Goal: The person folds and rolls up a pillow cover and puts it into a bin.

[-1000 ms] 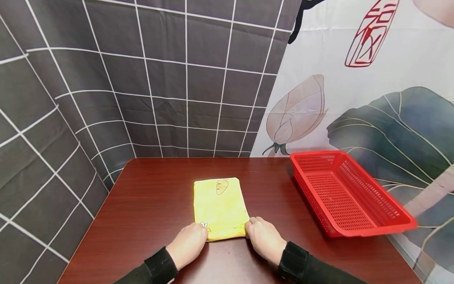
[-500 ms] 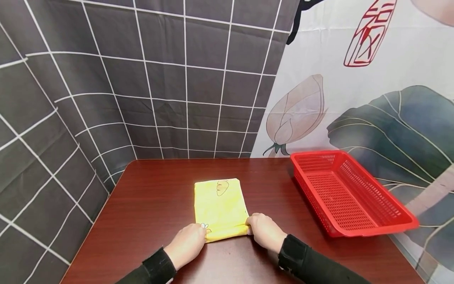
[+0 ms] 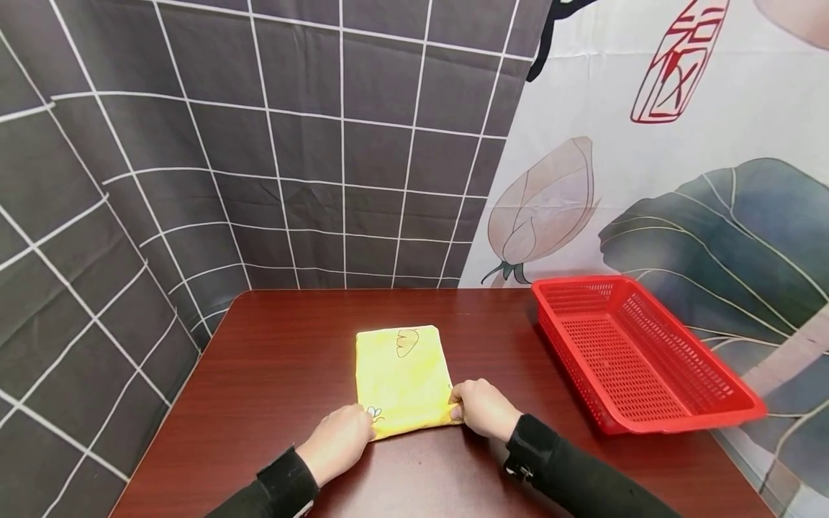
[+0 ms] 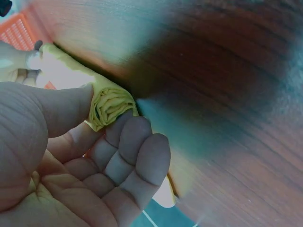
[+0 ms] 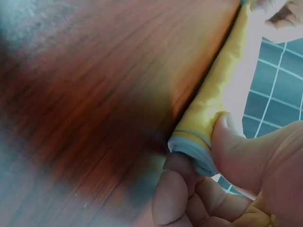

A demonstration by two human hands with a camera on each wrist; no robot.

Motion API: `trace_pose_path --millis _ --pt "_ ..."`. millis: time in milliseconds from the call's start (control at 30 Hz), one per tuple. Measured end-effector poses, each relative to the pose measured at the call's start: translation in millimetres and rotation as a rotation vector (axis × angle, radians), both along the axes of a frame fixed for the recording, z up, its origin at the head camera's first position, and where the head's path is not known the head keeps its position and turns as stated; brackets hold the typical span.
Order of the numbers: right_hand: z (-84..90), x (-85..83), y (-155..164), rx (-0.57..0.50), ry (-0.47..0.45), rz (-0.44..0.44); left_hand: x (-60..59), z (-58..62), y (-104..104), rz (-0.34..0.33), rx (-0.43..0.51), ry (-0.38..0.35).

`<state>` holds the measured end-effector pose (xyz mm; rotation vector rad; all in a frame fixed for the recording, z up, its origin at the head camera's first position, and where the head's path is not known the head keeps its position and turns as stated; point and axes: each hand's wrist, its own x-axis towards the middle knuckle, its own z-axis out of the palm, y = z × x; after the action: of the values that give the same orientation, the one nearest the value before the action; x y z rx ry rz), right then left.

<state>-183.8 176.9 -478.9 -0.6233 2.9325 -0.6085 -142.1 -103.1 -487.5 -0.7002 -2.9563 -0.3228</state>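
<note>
A yellow cloth [image 3: 403, 374] with small printed drawings lies folded in a rough square on the table, its near edge rolled up. At the near left end of the roll, my left hand [image 3: 337, 440] pinches it between thumb and fingers. The left wrist view shows the coiled layers of the rolled cloth [image 4: 111, 105] at that end. My right hand [image 3: 484, 409] grips the opposite end, thumb on top and fingers beneath. In the right wrist view the rolled cloth [image 5: 210, 104] has a pale edge at its end, beside my thumb.
A red perforated plastic basket [image 3: 609, 352] stands on the right of the dark red wooden table [image 3: 285, 360]. Behind the table hang a grey grid-patterned curtain [image 3: 376, 151] and a white sheet [image 3: 550, 108] printed with lotus flowers.
My right hand has shifted slightly forward, and my left hand a little left. The rolled near edge now slants up toward the right. Both hands keep their hold on the cloth.
</note>
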Motion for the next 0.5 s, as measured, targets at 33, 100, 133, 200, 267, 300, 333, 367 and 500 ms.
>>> trace_pose_path --millis 33,100,133,200,267,300,333,367,500 --pt "-0.1 -1.5 0.4 -0.008 -0.013 -0.005 -0.1 0.6 0.1 0.003 0.001 -0.005" --pt "-0.5 -5.1 1.0 -0.014 -0.036 -0.021 0.0 1.6 0.4 0.007 0.004 -0.013" --pt "-0.2 -6.8 1.1 -0.013 -0.049 -0.031 0.2 2.2 0.6 0.009 0.004 -0.018" --pt "0.2 -10.5 0.8 -0.007 -0.07 -0.045 0.9 2.3 0.6 0.011 0.005 -0.018" --pt "0.1 -14.6 -0.4 0.014 -0.086 -0.054 1.8 2.5 0.9 0.016 0.012 -0.015" --pt "0.2 -16.7 -1.6 0.03 -0.094 -0.056 2.6 2.3 1.1 0.016 0.017 -0.007" --pt "0.8 -18.7 -3.2 0.046 -0.104 -0.056 3.4 1.9 1.3 0.015 0.019 0.003" --pt "1.4 -20.8 -5.1 0.07 -0.109 -0.052 4.3 1.7 1.5 0.014 0.023 0.016" --pt "5.1 -28.0 -15.5 0.213 -0.094 -0.013 7.5 -2.0 3.1 0.005 0.028 0.063"
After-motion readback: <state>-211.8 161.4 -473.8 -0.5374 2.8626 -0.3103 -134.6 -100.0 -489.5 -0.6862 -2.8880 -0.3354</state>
